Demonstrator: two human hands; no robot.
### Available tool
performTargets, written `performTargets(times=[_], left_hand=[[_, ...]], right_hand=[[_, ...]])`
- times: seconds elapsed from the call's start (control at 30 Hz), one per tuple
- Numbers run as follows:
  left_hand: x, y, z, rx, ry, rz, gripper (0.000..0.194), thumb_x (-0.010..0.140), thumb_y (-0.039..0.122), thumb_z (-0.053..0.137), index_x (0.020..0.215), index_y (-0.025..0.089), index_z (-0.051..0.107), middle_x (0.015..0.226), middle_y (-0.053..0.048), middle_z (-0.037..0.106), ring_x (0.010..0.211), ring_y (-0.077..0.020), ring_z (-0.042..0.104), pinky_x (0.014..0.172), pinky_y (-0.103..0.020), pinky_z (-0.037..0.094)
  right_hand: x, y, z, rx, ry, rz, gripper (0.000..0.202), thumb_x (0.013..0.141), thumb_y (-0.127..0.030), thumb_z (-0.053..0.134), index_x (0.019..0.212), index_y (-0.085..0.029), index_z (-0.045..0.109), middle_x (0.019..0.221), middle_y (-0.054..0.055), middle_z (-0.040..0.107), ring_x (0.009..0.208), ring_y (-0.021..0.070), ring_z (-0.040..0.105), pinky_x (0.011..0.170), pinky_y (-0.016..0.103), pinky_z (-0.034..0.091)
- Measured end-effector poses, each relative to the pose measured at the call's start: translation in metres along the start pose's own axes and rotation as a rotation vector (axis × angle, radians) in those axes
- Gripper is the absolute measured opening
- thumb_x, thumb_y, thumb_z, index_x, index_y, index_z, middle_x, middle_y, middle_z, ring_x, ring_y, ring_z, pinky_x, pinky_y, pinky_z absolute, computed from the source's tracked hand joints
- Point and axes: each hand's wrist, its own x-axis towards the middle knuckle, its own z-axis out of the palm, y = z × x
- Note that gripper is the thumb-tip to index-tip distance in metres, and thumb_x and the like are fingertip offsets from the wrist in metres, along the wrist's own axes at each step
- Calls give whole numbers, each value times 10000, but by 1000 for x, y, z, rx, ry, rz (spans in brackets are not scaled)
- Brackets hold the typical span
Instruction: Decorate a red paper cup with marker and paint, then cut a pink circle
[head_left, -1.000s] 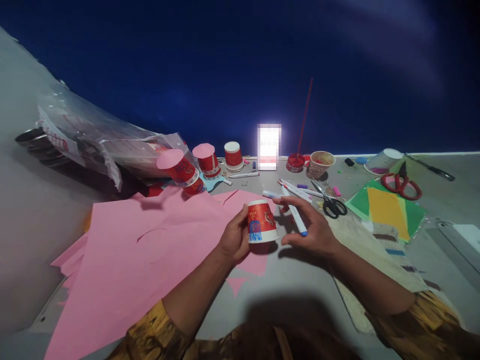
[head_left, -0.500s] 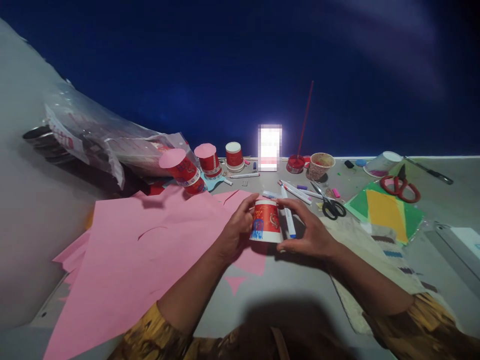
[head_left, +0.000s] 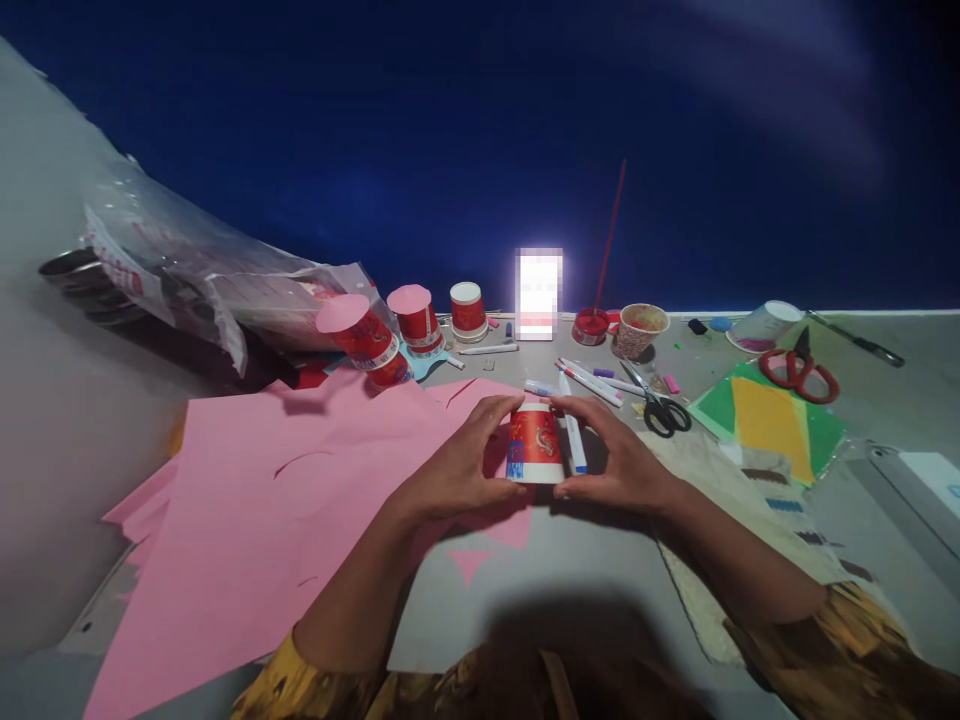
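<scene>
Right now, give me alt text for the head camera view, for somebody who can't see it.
A red and white cup with blue marks is in the grip of the left hand and right hand, with a white pen showing beside it. Pink paper lies to the left, black scissors to the right, and more red cups stand farther back.

A dark blue wall [head_left: 337, 130] is filling the upper frame, catching a faint violet sheen at upper right. A paler wall [head_left: 45, 180] is rising along the left edge. A white, pixelated rectangle [head_left: 538, 290] is glowing mid-frame above the grey bench [head_left: 442, 625].
</scene>
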Motion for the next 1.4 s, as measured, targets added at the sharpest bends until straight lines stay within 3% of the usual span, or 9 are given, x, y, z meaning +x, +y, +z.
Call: performTargets(times=[0.13, 0.2, 0.27, 0.33, 0.43, 0.6, 0.87, 1.4], left_hand=[[1, -2, 2, 68, 96, 48, 805, 714, 196, 886, 1455, 307, 590, 1502, -118, 533, 1409, -370, 507, 1207, -562, 451], [2, -5, 3, 104, 167, 69, 802, 698, 172, 877, 1435, 304, 592, 1482, -115, 535, 1407, -370, 494, 1216, -573, 435], [3, -9, 4, 128, 217, 87, 808, 689, 147, 858, 1434, 294, 581, 1479, -119, 526, 1403, -371, 487, 1222, -580, 422], [4, -12, 5, 151, 228, 102, 813, 690, 131, 839, 1440, 287, 566, 1481, -122, 517, 1404, -370, 481, 1219, -575, 425], [5, -14, 7, 163, 210, 116, 798, 703, 164, 852, 1437, 280, 561, 1474, -126, 521, 1415, -377, 465, 1212, -569, 432], [5, -11, 9, 97, 205, 111, 763, 712, 226, 884, 1414, 278, 590, 1466, -130, 537, 1430, -387, 454, 1208, -569, 434], [5, -12, 10, 129, 185, 129, 781, 692, 113, 795, 1425, 272, 580, 1479, -133, 538, 1455, -391, 444, 1200, -550, 442], [4, -10, 11, 109, 185, 128, 759, 709, 164, 856, 1411, 271, 592, 1460, -131, 543, 1424, -376, 463, 1215, -564, 439]], right_hand=[[-2, -5, 0, 4, 121, -2, 800, 833, -488, 880, 1530, -289, 544, 1481, 151, 660, 1337, 353, 640, 1095, 523, 547], [-4, -13, 0, 14, 250, 1, 552, 935, -358, 789, 1456, -312, 613, 1329, 116, 754, 1202, 311, 717, 992, 480, 596], [-6, -24, -1, 20, 325, -31, 371, 1008, -241, 668, 1371, -315, 683, 1053, 73, 822, 948, 265, 777, 862, 436, 622], [-6, -36, -1, -1, 300, -133, 332, 997, -192, 642, 1302, -286, 734, 879, 57, 813, 767, 248, 767, 726, 402, 619], [-3, -51, 0, -72, 271, -257, 318, 945, -135, 661, 1216, -271, 758, 807, 44, 804, 677, 233, 744, 613, 365, 589], [1, -58, 7, -95, 277, -191, 181, 927, -131, 639, 1005, -254, 747, 742, 44, 789, 615, 229, 742, 569, 357, 589], [2, -57, 4, -104, 246, -183, 186, 904, -124, 637, 961, -266, 744, 720, 37, 782, 620, 229, 748, 572, 366, 611], [4, -56, 5, -110, 269, -236, 203, 900, -90, 638, 977, -262, 714, 714, 20, 766, 596, 205, 723, 539, 332, 574]])
